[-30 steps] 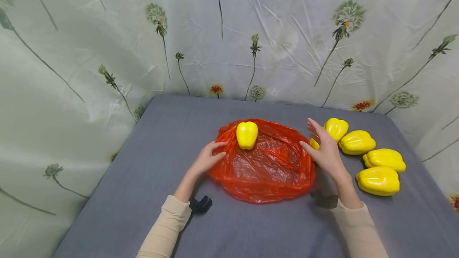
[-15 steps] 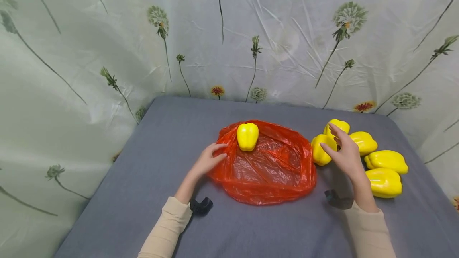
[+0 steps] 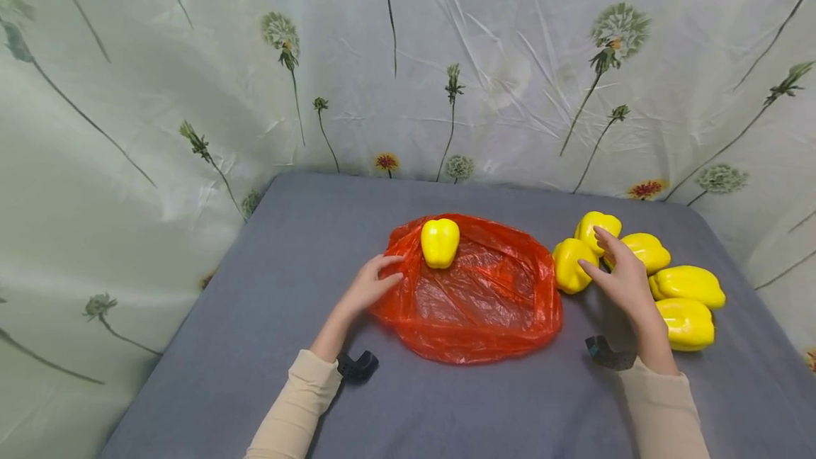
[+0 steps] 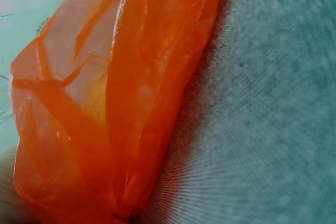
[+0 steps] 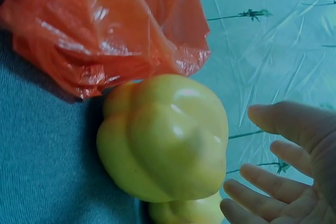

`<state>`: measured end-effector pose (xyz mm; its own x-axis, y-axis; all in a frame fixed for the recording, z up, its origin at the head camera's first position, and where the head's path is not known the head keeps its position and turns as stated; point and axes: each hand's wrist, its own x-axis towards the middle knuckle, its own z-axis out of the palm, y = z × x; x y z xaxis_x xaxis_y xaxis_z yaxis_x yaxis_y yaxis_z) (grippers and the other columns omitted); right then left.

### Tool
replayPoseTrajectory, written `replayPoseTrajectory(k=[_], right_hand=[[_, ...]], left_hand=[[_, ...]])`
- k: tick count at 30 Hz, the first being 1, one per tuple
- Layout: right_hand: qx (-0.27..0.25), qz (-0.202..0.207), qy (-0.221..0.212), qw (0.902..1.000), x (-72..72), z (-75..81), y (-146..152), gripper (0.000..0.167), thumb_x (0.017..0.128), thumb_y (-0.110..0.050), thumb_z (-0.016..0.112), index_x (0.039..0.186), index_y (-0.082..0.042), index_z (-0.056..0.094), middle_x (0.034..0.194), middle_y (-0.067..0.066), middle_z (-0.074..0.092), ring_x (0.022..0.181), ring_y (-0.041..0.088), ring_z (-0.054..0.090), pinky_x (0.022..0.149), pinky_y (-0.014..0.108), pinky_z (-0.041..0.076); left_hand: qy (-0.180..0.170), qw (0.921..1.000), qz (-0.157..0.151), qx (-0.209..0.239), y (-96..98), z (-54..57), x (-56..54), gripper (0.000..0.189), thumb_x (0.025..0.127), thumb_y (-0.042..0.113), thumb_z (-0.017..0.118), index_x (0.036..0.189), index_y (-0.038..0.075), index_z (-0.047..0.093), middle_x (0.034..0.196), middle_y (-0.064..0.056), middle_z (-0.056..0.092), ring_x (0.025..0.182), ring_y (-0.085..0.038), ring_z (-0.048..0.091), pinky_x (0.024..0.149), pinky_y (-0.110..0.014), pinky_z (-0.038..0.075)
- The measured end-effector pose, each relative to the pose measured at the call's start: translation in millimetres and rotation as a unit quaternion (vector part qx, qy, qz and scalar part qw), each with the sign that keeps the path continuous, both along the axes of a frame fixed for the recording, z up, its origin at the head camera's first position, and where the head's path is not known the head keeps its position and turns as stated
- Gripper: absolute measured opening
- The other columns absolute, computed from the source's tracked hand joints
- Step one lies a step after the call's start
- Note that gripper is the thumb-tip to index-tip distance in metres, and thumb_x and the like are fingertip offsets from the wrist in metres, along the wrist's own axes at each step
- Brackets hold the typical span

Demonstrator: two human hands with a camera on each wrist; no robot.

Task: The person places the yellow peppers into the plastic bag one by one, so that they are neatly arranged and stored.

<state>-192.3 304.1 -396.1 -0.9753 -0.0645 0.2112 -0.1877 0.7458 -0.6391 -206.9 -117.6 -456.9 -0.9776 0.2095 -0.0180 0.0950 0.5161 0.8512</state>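
Observation:
An open-mouthed red plastic bag (image 3: 474, 342) lies in the middle of the table, with one yellow bell pepper (image 3: 440, 243) in its back left part. At the bag's left rim is my left hand (image 3: 366, 289), thumb and fingers apart against the plastic. My right hand (image 3: 625, 282) hovers with thumb and fingers spread, holding nothing. Closest to it is a yellow bell pepper (image 3: 570, 265) beside the bag's right edge. The right wrist view has that bell pepper (image 5: 163, 140) next to the bag (image 5: 115, 30), apart from my fingers. Red plastic (image 4: 142, 77) covers most of the left wrist view.
Several more yellow bell peppers (image 3: 688, 286) lie in a curved row on the right of the grey cloth-covered table (image 3: 472, 416). A curtain with dandelion prints (image 3: 497, 55) hangs behind the table and along its left side. Dark wrist devices (image 3: 358, 367) sit under both forearms.
My right hand has moved right, away from the bag's right rim, uncovering the bell pepper there. Its last shift was small. My left hand and the bag stay put.

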Motion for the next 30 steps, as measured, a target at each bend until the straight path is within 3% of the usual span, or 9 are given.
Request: replayPoseTrajectory(k=[9, 15, 24, 30], right_hand=[[0.013, 0.045, -0.048, 0.9977, -3.2, -4.6, 6, 0.075, 0.089, -0.026, 0.063, 0.146, 0.002, 0.023, 0.139, 0.037, 0.036, 0.121, 0.054, 0.041, 0.096, 0.065, 0.036], [0.037, 0.061, -0.068, 0.9951, -6.1, -12.0, 7, 0.086, 0.083, -0.024, 0.07, 0.146, 0.004, 0.02, 0.141, 0.037, 0.032, 0.121, 0.051, 0.04, 0.097, 0.066, 0.035], [0.063, 0.083, -0.053, 0.9932, -10.0, -22.4, 6, 0.1, 0.072, -0.02, 0.079, 0.145, 0.009, 0.017, 0.138, 0.038, 0.033, 0.121, 0.05, 0.035, 0.096, 0.067, 0.03], [0.06, 0.07, -0.056, 0.9942, -9.9, -23.6, 5, 0.1, 0.072, -0.022, 0.079, 0.145, 0.006, 0.017, 0.139, 0.036, 0.032, 0.12, 0.049, 0.036, 0.096, 0.068, 0.03]], left_hand=[[0.011, 0.9999, -0.003, -0.002, -0.3, 0.2, -2.9, 0.039, 0.089, 0.016, 0.06, 0.127, 0.008, 0.058, 0.139, -0.021, 0.048, 0.131, -0.038, 0.043, 0.109, -0.055, 0.033], [0.011, 0.9999, -0.006, -0.007, -0.7, -0.1, -2.3, 0.039, 0.089, 0.017, 0.06, 0.127, 0.008, 0.058, 0.137, -0.019, 0.051, 0.127, -0.036, 0.046, 0.107, -0.054, 0.035], [0.019, 0.9998, -0.01, -0.004, -0.7, -1.0, -1.4, 0.039, 0.089, 0.016, 0.059, 0.127, 0.007, 0.058, 0.134, -0.02, 0.053, 0.125, -0.036, 0.048, 0.106, -0.054, 0.037], [0.021, 0.9997, -0.011, -0.007, -0.3, -1.5, -1.5, 0.039, 0.089, 0.016, 0.059, 0.127, 0.007, 0.057, 0.133, -0.019, 0.053, 0.124, -0.035, 0.049, 0.105, -0.053, 0.038]])
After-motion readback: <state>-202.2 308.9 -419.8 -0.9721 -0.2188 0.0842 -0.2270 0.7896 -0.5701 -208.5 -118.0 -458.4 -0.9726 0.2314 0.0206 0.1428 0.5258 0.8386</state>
